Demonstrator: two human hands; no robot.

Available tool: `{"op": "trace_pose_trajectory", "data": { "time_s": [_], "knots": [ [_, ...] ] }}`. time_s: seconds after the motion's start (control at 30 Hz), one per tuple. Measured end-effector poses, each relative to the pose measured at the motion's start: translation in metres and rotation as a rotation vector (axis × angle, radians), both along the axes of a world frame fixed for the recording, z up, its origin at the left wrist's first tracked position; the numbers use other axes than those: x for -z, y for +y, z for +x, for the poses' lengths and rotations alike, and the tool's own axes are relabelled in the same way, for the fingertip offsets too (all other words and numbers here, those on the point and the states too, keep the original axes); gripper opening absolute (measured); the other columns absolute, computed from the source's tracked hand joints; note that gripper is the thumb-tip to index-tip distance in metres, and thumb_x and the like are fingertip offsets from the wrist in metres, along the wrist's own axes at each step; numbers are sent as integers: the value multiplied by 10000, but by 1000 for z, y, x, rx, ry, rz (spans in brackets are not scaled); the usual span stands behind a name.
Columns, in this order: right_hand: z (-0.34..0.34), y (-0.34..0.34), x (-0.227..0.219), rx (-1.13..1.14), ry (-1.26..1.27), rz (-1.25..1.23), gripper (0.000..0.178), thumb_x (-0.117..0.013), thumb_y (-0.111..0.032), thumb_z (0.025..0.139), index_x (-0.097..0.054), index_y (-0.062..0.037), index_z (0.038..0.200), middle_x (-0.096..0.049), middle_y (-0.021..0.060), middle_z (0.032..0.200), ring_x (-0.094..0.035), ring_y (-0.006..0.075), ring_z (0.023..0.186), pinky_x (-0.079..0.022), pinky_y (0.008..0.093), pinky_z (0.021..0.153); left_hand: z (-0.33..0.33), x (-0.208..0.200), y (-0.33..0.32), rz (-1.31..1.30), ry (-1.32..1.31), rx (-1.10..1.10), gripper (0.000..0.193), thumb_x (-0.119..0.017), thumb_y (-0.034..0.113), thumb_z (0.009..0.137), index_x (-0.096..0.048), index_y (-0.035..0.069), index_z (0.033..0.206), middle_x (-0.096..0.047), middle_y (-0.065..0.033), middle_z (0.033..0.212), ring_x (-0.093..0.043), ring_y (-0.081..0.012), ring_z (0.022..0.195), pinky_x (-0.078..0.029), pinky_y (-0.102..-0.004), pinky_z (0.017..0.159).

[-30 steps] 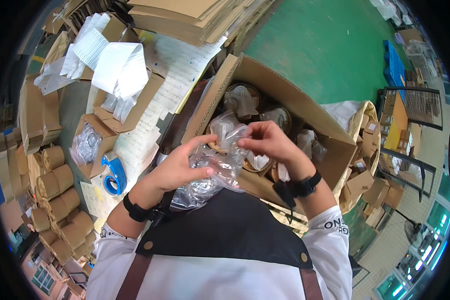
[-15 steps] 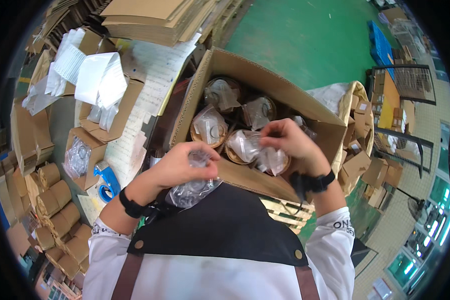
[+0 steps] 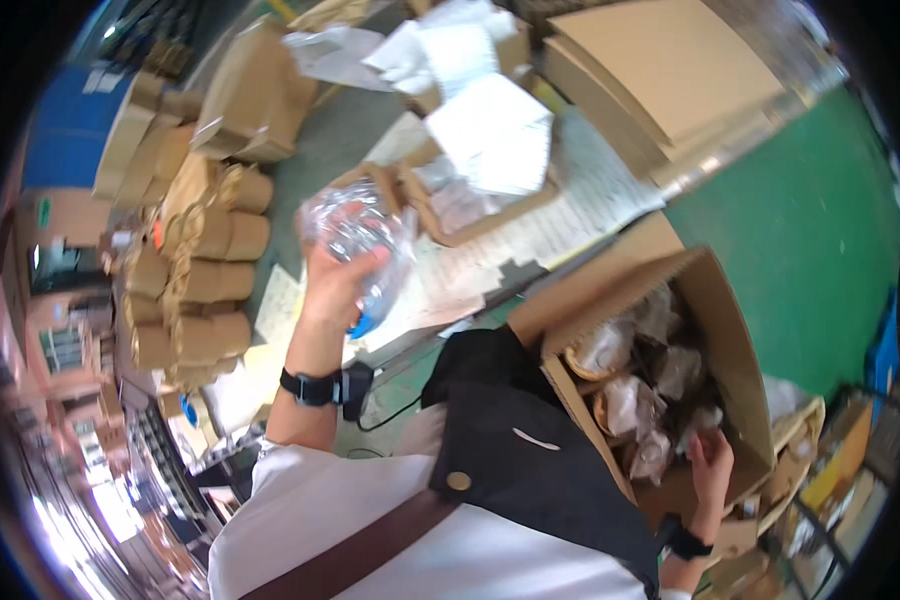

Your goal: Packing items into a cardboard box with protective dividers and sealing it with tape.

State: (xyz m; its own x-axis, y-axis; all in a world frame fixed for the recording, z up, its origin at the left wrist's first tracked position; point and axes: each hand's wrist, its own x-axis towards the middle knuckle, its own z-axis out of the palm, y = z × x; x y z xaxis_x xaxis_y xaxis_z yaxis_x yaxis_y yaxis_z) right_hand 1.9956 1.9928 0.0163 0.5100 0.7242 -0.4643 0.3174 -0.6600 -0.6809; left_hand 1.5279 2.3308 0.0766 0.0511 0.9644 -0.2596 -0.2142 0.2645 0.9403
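Observation:
My left hand [image 3: 338,285] is closed round a crinkled clear plastic bag [image 3: 365,225], its fingers partly showing through the film. The bag is held over a small open cardboard box [image 3: 385,180] on the paper-covered table, and its contents blur. My right hand [image 3: 710,462] is low inside the large open carton [image 3: 560,320], near its right wall. Its blurred fingers look apart, close beside a bagged item [image 3: 698,425]. Several round items in clear bags [image 3: 630,405] sit in this carton.
Another small box [image 3: 450,235] holds clear bags under white printed sheets [image 3: 490,130]. A blue tape dispenser [image 3: 360,325] is partly hidden behind my left hand. Flat cardboard [image 3: 670,70] is stacked at the back; brown paper-wrapped rolls [image 3: 210,260] stand at left.
My view has swung left. My left hand has gone from beside the carton to the small box on the table. My right hand has drawn away from the bagged items it was fingering.

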Motion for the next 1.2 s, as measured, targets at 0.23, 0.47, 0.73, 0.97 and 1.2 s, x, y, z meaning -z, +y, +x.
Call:
{"op": "trace_pose_trajectory", "data": {
  "time_s": [0.23,0.47,0.73,0.97,1.2],
  "knots": [
    [-16,38,-5,-127,-48,42,188,-649,-29,852,-599,14,1027,-623,33,807,-569,85,700,-469,234,626,-104,55,64,161,895,-332,704,-660,-24,764,-338,59,1385,-558,-151,1215,-544,-321,1123,-433,-461,965],
    [-55,70,-63,2,-24,192,236,-671,1,832,-604,13,1058,-651,66,863,-608,112,730,-497,249,656,128,-10,111,983,955,460,676,-742,261,736,-451,51,1308,-417,-217,1372,-393,-377,1289,-319,-455,1059],
    [-91,65,-103,-112,-247,244,239,-701,-34,781,-615,-10,1004,-637,134,871,-654,243,764,-516,338,677,310,33,167,1126,1267,829,993,-785,473,650,-327,67,1431,-325,-142,1494,-280,-320,1391,-239,-485,1121],
    [-67,23,-111,19,-418,325,332,-709,-4,747,-605,-35,1061,-623,169,1039,-622,321,976,-504,376,842,246,27,127,1643,1151,760,641,-629,36,698,-483,36,1322,-530,-120,1332,-471,-285,1257,-344,-462,1051],
    [-54,53,-285,-145,-1298,243,708,-770,-142,687,-490,-46,1330,-473,187,1369,-389,380,1313,-343,442,1064,221,-167,50,1422,266,1159,419,-597,-69,729,-631,6,1141,-655,-176,1140,-636,-299,1061,-490,-362,920]
  ]
}}
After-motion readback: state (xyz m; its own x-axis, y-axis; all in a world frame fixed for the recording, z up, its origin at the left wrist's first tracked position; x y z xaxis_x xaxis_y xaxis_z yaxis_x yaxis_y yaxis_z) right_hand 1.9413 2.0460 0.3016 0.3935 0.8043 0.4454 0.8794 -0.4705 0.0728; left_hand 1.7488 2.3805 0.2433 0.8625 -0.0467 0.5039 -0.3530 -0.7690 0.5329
